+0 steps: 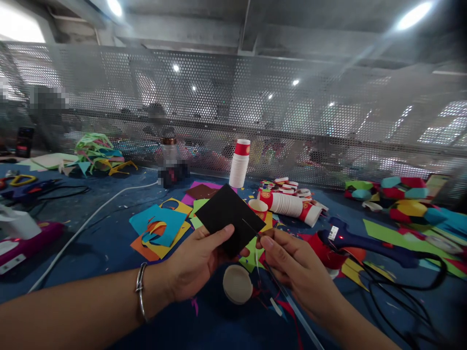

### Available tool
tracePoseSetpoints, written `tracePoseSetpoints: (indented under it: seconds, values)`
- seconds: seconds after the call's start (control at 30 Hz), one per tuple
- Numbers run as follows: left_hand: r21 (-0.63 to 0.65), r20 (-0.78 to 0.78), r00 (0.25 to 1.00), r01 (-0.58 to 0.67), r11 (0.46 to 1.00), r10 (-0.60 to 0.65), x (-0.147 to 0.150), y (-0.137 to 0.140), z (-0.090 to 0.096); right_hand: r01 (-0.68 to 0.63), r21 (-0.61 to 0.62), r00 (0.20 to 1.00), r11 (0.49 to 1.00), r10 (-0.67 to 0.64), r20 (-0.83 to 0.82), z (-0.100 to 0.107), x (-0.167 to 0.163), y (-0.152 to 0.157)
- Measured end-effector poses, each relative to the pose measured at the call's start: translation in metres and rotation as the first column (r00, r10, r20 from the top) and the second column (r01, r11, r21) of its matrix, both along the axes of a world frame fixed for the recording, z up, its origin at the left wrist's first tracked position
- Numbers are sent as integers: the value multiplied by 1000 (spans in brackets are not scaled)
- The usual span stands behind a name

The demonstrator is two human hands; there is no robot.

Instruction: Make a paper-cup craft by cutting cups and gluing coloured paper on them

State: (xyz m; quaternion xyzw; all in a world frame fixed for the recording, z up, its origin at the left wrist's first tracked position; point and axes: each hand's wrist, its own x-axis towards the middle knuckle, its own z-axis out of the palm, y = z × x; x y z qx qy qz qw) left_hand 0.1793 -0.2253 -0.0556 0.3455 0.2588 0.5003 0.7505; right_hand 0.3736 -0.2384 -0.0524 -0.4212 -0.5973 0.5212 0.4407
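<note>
My left hand grips a black square sheet by its lower side, thumb lying on its face. At the sheet's right corner, my right hand pinches a thin pointed tool, its fine tip lying over the black surface. The kind of tool cannot be made out. A long clear strip runs below my right hand; whether it belongs to the tool is unclear. Beneath the sheet, a round pale cup-like piece rests on the blue table.
Cut coloured papers lie behind my left hand. A paper cup stack stands upright; another stack lies sideways. To the right are a blue glue gun and its black cable. A power strip sits left, beside a white cord.
</note>
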Motion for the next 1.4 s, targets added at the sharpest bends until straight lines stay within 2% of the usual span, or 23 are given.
tracePoseSetpoints:
  seconds: [0.17,0.4,0.87,1.13,1.4]
  values:
    - [27,-51,998,35,999,-33,-2,-1,-1,-32,-5,999,999,32,35,1,0,-1]
    - [-37,-93,994,52,998,-55,-5,1,-3,-4,3,998,1000,4,69,2,0,-2]
    - [-40,-100,992,76,996,-80,-4,-3,-3,-46,29,989,999,41,144,-1,4,2]
    - [-114,-50,992,112,987,-118,-6,-5,-2,-52,36,986,998,46,162,-5,7,3]
    - [-93,-122,975,174,980,-185,-3,-10,-2,-46,71,982,996,33,184,-2,4,3]
